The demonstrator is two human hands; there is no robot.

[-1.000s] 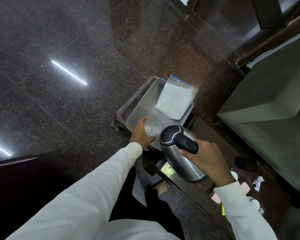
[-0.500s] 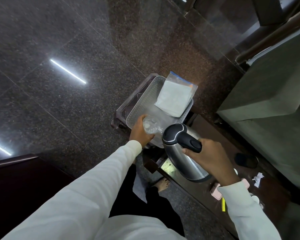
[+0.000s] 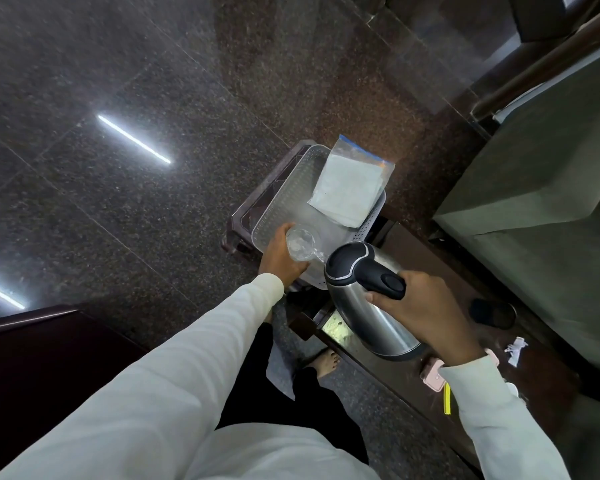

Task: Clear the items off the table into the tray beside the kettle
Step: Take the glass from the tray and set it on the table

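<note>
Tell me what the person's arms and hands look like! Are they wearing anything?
Both arms are covered by long, loose, off-white sleeves that end in plain cuffs at the wrists. The left hand and right hand are bare, with no gloves. I can't see any rings, watch or bracelet on them.

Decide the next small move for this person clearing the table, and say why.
Probably lower the glass into the tray and let go. The left hand holds it just over the tray's near end, bare beside the plastic bag, while the right hand holds the tilted kettle clear of the table.
</note>
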